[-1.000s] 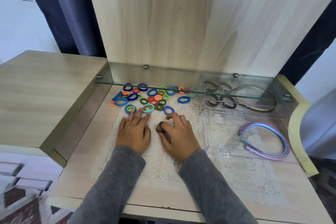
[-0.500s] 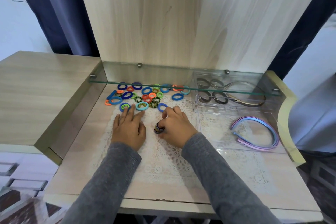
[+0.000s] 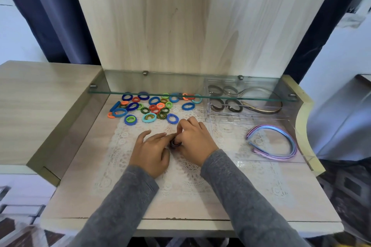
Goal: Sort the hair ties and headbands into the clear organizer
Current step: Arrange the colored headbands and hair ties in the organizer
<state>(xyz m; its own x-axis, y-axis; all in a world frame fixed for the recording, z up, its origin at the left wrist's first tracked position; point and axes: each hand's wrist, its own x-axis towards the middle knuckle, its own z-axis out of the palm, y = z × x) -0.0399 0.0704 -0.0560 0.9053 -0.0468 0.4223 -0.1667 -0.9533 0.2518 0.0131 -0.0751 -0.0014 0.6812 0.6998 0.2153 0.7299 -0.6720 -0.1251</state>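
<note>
A small stack of dark hair ties (image 3: 176, 144) sits over the lace mat, pinched between my two hands. My right hand (image 3: 195, 140) curls around it from the right. My left hand (image 3: 151, 151) meets it from the left with index finger and thumb on it, other fingers spread. A loose pile of coloured hair ties (image 3: 149, 106) lies behind my hands, partly under the glass shelf. The clear organizer (image 3: 230, 120) stands at the right. Its back cells hold dark hair ties (image 3: 224, 104) and a brown headband (image 3: 263, 108). Pink and blue headbands (image 3: 276, 144) lie in its front section.
A glass shelf (image 3: 140, 92) spans the back just above the pile and the organizer's rear. A raised wooden top (image 3: 40, 102) borders the left side, and a curved wooden edge (image 3: 303, 126) borders the right. A white lace mat (image 3: 186, 174) covers the desk surface.
My left hand has left its flat rest near the pile and come right onto the dark stack. My right hand still holds that stack, now slightly nearer me.
</note>
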